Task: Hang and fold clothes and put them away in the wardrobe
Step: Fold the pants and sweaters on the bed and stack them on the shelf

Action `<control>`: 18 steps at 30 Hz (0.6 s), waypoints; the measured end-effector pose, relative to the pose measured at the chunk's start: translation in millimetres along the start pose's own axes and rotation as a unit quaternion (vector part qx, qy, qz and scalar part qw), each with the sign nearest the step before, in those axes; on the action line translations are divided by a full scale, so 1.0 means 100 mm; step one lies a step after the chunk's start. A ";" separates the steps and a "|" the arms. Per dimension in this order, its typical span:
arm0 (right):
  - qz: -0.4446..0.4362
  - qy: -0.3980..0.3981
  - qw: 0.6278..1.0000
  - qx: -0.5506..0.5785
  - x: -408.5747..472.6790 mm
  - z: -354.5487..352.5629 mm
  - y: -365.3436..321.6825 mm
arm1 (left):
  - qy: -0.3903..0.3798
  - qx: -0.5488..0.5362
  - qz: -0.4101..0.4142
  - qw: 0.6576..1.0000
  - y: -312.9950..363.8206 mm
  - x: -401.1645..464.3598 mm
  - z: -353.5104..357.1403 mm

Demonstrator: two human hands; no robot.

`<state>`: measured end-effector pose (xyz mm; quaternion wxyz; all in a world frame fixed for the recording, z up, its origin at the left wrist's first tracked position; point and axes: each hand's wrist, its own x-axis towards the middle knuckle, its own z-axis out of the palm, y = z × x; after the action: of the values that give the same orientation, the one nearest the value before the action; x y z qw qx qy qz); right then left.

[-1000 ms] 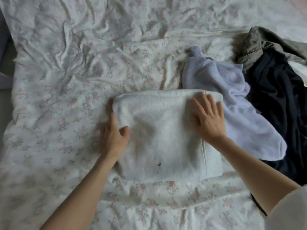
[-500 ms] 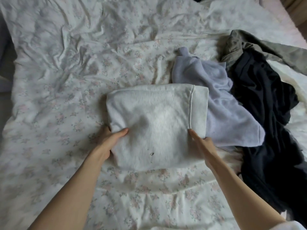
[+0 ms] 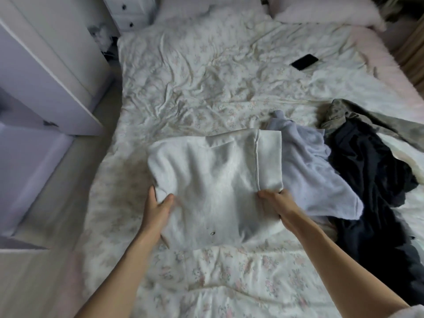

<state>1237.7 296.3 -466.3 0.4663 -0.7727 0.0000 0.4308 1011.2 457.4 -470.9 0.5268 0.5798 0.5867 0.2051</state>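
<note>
Both hands, left hand (image 3: 158,203) and right hand (image 3: 273,200), grip our folded white sweater (image 3: 213,180) at its near corners; soft and floppy, we'd support it underneath.

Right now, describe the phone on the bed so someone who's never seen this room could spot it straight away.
Start at the bed with its crumpled floral cover. Look to its far right part, beyond the pile of clothes and short of the pillows. The phone lies there alone: a small, flat, black rectangle, the only hard-edged thing on the fabric.
</note>
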 end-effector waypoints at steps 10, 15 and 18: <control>-0.421 0.092 0.878 -0.206 -1.70 1.21 -1.08 | 0.317 0.069 0.066 0.944 0.74 -0.91 -1.45; -0.528 0.042 0.825 -0.198 -2.62 2.16 -1.34 | 0.417 0.074 0.119 0.898 0.86 -1.21 -2.66; -0.568 0.010 0.806 -0.169 -3.18 2.80 -1.41 | 0.450 0.080 0.144 0.878 0.83 -1.33 -3.53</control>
<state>908.5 450.0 -207.1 0.4895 -0.7057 -0.5067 0.0745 717.2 489.2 -222.5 0.1222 0.5428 0.6853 0.4699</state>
